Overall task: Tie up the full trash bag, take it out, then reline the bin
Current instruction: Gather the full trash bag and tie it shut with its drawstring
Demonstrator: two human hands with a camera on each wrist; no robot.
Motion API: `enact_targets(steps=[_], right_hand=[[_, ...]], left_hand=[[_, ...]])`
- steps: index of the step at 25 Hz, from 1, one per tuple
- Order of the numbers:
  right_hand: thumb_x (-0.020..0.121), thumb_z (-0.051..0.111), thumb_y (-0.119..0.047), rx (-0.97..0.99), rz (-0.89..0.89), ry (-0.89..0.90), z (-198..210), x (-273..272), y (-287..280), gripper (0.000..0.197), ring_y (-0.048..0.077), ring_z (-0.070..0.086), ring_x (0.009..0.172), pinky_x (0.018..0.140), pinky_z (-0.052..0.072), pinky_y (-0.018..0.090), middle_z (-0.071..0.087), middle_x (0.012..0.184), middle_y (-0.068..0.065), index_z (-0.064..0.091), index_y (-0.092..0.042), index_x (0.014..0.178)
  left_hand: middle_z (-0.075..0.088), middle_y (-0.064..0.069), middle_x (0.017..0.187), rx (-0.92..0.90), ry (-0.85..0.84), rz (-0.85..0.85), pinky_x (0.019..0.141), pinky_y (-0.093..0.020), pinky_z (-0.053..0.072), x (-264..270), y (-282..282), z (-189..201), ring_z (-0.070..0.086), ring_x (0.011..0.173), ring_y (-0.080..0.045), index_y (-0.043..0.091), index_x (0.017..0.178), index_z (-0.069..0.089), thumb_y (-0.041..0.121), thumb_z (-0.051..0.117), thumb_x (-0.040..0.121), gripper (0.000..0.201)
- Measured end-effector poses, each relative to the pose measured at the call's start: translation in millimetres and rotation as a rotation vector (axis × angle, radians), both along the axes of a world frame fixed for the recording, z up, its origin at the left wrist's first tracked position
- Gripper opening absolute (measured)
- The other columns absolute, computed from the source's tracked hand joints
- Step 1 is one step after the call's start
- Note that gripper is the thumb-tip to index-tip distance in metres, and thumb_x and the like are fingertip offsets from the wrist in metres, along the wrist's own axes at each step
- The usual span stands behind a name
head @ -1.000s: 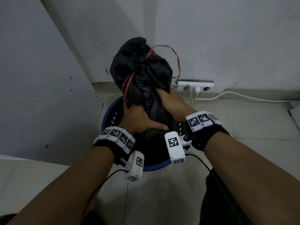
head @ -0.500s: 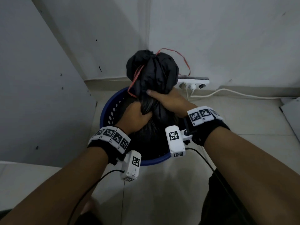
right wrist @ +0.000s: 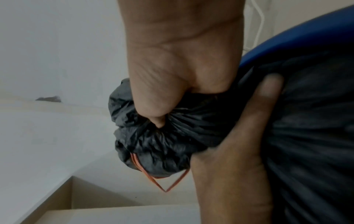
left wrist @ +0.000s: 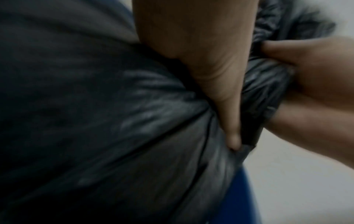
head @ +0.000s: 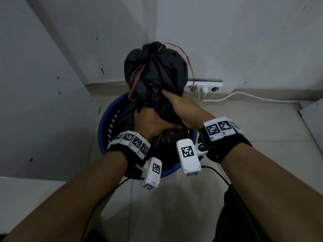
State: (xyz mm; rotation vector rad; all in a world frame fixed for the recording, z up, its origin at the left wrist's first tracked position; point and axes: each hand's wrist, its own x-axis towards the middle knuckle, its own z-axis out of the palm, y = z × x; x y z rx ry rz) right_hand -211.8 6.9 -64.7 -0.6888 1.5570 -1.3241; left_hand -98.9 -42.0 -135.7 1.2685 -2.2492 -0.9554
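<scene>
A full black trash bag (head: 157,70) with a red drawstring (head: 135,79) stands in a round blue bin (head: 104,126) in the room's corner. Its top is gathered into a bunched neck (right wrist: 162,136). My left hand (head: 153,123) grips the twisted neck low down, just above the bag's body (left wrist: 95,121). My right hand (head: 181,107) grips the neck right above the left hand, thumb pressed into the plastic. Red drawstring loops (right wrist: 164,181) hang from the bunched top. Most of both hands' fingers are hidden behind the plastic.
A white power strip (head: 206,86) with a plugged white cable (head: 244,96) lies on the floor by the back wall, right of the bin. A grey cabinet panel (head: 35,102) stands close on the left. Pale tiled floor (head: 244,172) lies around the bin's near side.
My left hand went from resting flat on the bag to gripping its neck. My right hand slid a little higher on the gathered top.
</scene>
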Motion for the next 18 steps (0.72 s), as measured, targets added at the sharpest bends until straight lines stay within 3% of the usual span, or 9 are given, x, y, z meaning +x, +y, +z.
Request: enact_targets(steps=[2, 5, 7, 9, 10, 12, 14, 15, 18], right_hand=[[0.094, 0.067, -0.028, 0.012, 0.067, 0.062, 0.3, -9.6, 8.8, 0.043, 0.017, 0.063, 0.115, 0.107, 0.048, 0.039, 0.067, 0.126, 0.001, 0.059, -0.014, 0.134], [0.078, 0.083, -0.041, -0.013, -0.043, 0.183, -2.1, -19.3, 24.8, 0.058, 0.008, 0.064, 0.114, 0.104, 0.05, 0.035, 0.068, 0.125, -0.008, 0.063, -0.023, 0.129], [0.054, 0.082, -0.073, 0.128, -0.052, 0.407, -6.8, -19.4, 31.4, 0.094, 0.01, 0.056, 0.125, 0.109, 0.045, 0.037, 0.061, 0.136, -0.011, 0.059, -0.031, 0.135], [0.041, 0.073, -0.087, 0.339, 0.072, 0.551, -7.5, -13.5, 26.4, 0.118, 0.017, 0.042, 0.138, 0.116, 0.035, 0.038, 0.048, 0.15, -0.006, 0.05, -0.032, 0.144], [0.047, 0.075, -0.083, 0.368, 0.126, 0.563, -6.3, -10.7, 19.4, 0.114, 0.02, 0.042, 0.139, 0.115, 0.035, 0.035, 0.048, 0.15, -0.003, 0.051, -0.028, 0.144], [0.076, 0.077, -0.055, 0.265, 0.138, 0.537, -3.5, -6.2, 3.1, 0.074, 0.023, 0.054, 0.128, 0.107, 0.044, 0.033, 0.06, 0.137, 0.005, 0.059, -0.017, 0.136], [0.093, 0.065, -0.029, 0.076, 0.0, 0.417, -3.2, -2.7, -3.9, 0.042, 0.023, 0.062, 0.117, 0.101, 0.05, 0.036, 0.067, 0.125, 0.007, 0.062, -0.012, 0.131], [0.096, 0.061, -0.025, 0.015, -0.062, 0.307, -5.2, -2.0, -3.8, 0.037, 0.02, 0.063, 0.113, 0.1, 0.051, 0.036, 0.068, 0.123, 0.006, 0.061, -0.012, 0.13], [0.098, 0.057, -0.024, 0.009, -0.115, 0.039, -10.9, -0.7, -4.7, 0.036, 0.019, 0.064, 0.113, 0.103, 0.05, 0.037, 0.067, 0.124, 0.003, 0.057, -0.016, 0.134]], left_hand=[[0.071, -0.005, 0.114, 0.083, 0.065, 0.057, 0.093, -0.043, 0.052, 1.2, -9.3, -11.3, 0.066, 0.106, -0.024, 0.018, 0.114, 0.069, 0.068, 0.064, 0.051, 0.08], [0.073, -0.01, 0.089, 0.147, 0.114, 0.015, 0.074, -0.045, 0.058, 2.2, -13.3, -14.7, 0.069, 0.083, -0.026, 0.005, 0.093, 0.071, 0.044, 0.061, 0.07, 0.047], [0.072, -0.011, 0.088, 0.144, 0.158, -0.041, 0.074, -0.047, 0.058, 2.5, -9.8, -14.7, 0.069, 0.082, -0.026, 0.002, 0.094, 0.07, 0.036, 0.057, 0.076, 0.041], [0.071, -0.012, 0.106, 0.146, 0.196, -0.144, 0.084, -0.047, 0.056, 3.8, -4.4, -18.4, 0.068, 0.099, -0.026, 0.003, 0.112, 0.067, 0.031, 0.051, 0.08, 0.045], [0.069, -0.012, 0.114, 0.142, 0.204, -0.182, 0.089, -0.047, 0.055, 4.8, -0.8, -18.4, 0.066, 0.107, -0.026, 0.003, 0.118, 0.065, 0.028, 0.05, 0.079, 0.049], [0.068, -0.013, 0.116, 0.185, 0.24, -0.219, 0.096, -0.046, 0.052, 6.3, 3.6, -15.2, 0.064, 0.111, -0.025, 0.0, 0.119, 0.064, 0.023, 0.053, 0.079, 0.047], [0.066, -0.009, 0.121, 0.327, 0.299, -0.228, 0.103, -0.037, 0.048, 9.3, 9.9, -0.1, 0.061, 0.115, -0.018, 0.0, 0.128, 0.057, 0.01, 0.066, 0.083, 0.047], [0.062, -0.005, 0.128, 0.382, 0.324, -0.258, 0.106, -0.032, 0.045, 10.2, 11.5, 4.6, 0.058, 0.119, -0.012, 0.003, 0.137, 0.048, 0.007, 0.073, 0.081, 0.061], [0.051, 0.007, 0.143, 0.292, 0.304, -0.289, 0.112, -0.031, 0.04, 1.2, 11.8, -0.2, 0.047, 0.133, -0.005, 0.019, 0.149, 0.031, 0.044, 0.094, 0.059, 0.113]])
